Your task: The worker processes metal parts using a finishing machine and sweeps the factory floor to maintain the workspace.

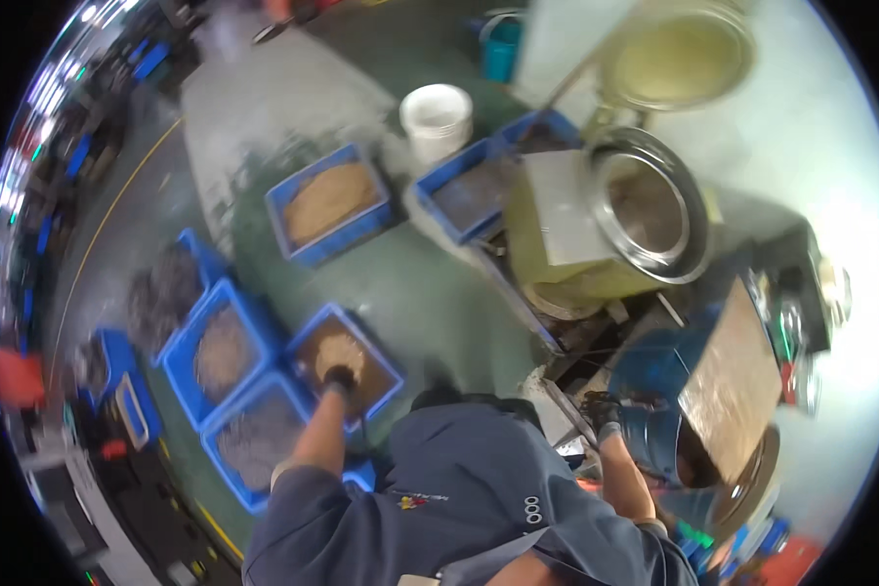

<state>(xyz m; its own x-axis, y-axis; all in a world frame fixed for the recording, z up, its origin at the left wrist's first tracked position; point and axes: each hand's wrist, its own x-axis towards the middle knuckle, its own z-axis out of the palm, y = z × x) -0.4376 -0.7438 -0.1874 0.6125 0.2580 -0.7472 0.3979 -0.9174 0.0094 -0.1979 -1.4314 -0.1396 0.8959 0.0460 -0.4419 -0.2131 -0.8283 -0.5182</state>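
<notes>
- Head view, left side: the person's left hand (339,378), in a dark glove, reaches down into a blue crate (345,359) on the green floor (430,293). The glove sits on a tan heap of small parts (339,352) inside that crate; whether the fingers are clenched or spread on the heap, I cannot tell.
- More blue crates crowd round it: one with grey material (223,354) just beside, another grey-filled crate (260,438) below, and a crate of tan material (329,203) further off near a white bucket (437,119).
- Head view, right side: the right hand (604,412), also gloved, rests on the edge of a blue drum-like machine (659,386). Its fingers look curled over the rim, though the blur keeps me from being sure.
- Above stands a yellowish machine with a round steel bowl (647,207).
- To my eye the step is scooping parts from the crate while bracing on the machine; the next move would call for a firm handful lifted clear of the crate wall.
</notes>
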